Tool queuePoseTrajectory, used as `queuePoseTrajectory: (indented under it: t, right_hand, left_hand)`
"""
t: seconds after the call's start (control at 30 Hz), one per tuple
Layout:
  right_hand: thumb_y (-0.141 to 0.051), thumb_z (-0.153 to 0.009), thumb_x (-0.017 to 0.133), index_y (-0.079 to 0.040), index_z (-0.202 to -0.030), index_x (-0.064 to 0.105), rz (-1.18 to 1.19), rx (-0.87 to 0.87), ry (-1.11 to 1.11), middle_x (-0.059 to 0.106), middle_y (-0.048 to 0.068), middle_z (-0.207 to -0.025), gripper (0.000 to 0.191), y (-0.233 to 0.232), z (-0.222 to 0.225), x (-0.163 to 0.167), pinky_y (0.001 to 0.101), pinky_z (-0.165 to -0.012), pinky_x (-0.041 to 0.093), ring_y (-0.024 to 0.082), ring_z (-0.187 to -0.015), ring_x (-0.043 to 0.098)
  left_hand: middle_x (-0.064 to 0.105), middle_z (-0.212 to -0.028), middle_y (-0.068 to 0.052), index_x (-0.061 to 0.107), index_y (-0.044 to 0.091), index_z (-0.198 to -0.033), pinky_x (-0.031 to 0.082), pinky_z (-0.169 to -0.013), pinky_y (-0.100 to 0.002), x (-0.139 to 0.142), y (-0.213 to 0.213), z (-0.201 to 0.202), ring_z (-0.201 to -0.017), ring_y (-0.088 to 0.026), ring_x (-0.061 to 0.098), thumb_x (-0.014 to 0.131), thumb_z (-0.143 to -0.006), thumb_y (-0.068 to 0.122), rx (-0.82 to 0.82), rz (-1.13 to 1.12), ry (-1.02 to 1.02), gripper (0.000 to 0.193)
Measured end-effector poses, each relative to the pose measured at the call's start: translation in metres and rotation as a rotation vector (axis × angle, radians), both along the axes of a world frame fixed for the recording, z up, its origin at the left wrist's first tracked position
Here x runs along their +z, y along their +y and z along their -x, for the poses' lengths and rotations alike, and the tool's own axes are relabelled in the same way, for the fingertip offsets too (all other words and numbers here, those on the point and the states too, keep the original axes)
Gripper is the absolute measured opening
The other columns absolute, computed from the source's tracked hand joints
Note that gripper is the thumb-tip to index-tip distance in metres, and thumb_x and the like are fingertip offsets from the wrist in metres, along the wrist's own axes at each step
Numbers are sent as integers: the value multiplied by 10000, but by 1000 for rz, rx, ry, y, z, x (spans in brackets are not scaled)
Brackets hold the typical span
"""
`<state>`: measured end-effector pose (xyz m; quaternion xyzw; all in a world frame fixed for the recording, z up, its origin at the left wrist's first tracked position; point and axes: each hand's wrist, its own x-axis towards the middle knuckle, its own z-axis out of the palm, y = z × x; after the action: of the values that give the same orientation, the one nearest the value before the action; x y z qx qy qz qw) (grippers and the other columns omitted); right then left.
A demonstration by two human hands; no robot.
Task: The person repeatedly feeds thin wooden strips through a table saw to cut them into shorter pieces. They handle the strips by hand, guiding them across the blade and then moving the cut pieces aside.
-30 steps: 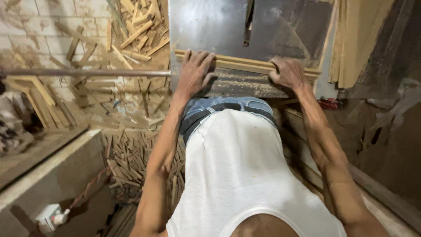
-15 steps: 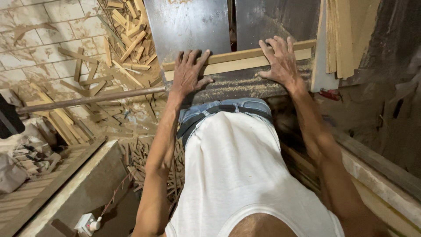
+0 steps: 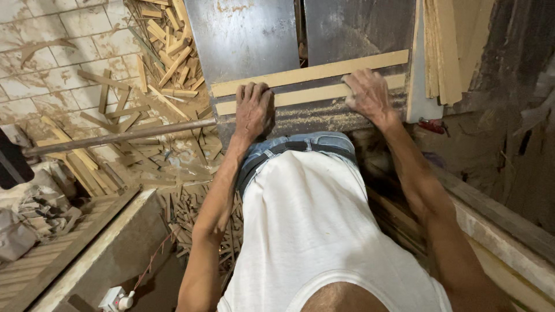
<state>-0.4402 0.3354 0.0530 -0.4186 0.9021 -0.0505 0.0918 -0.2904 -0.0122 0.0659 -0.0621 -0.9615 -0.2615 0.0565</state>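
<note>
Both strips slid forward; scrap offcuts beside left hand

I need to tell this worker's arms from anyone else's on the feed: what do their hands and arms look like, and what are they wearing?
Both arms are bare from the shoulder down: no sleeves. The left hand and right hand have no gloves, and no watch or rings show. The person wears a white sleeveless top and blue jeans with a dark belt.

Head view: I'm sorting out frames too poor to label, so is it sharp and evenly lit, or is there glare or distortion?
Head view: sharp on both hands, left hand and right hand, and on the pale wooden strips; dull sheen, not glare, on the metal table; the right edge falls into dark shadow; wide-angle stretch toward the bottom.
</note>
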Motion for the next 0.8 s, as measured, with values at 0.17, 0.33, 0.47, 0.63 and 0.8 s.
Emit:
queuePoseTrajectory:
  t: [0.17, 0.33, 0.47, 0.63, 0.8]
  right_hand:
    - [-143, -797, 664, -106, -960, 738, 99, -8, 148, 659, 79, -912, 183, -20, -1, 27, 395, -687, 460, 231, -872, 597]
    - [-139, -871, 709, -73, -1010, 733, 311, -42, 177, 675, 83, -992, 155, -36, 20, 44, 449, -808, 489, 269, -932, 615]
    - [-41, -864, 700, -149, -1087, 772, 232, -75, 129, 677, 78, -997, 258, -44, 38, 35, 475, -936, 506, 263, -954, 640]
    - [10, -966, 668, -223, -1191, 742, 75, -127, 39, 686, 60, -1014, 332, -40, 43, 35, 649, -1076, 427, 246, -1001, 670]
    - [-46, -840, 735, -245, -1154, 737, 54, -262, 170, 693, 58, -1111, 372, -40, 33, 36, 694, -895, 472, 302, -1088, 638]
  left_hand:
    - [630, -1018, -176, 645, 15, -1056, 395, -913, -495, 2, -1, 4, -1024, -327, 566, 746, -811, 241, -89, 77, -192, 348]
    - [644, -1054, -125, 680, 72, -1138, 432, -928, -477, 14, -16, 24, -1017, -290, 597, 735, -879, 183, -18, 37, 78, 287]
    - [644, -1079, -135, 708, 76, -1145, 443, -892, -478, 18, -21, 48, -1030, -327, 610, 736, -825, 183, -55, -12, 65, 338]
    - [648, -1097, -141, 678, 37, -1140, 477, -863, -464, 6, -6, 63, -1040, -329, 613, 734, -864, 173, -87, 24, 47, 312]
    - [640, -1071, -148, 659, 5, -1128, 510, -847, -439, -10, 3, 77, -1020, -320, 622, 686, -834, 95, -106, 154, -26, 309]
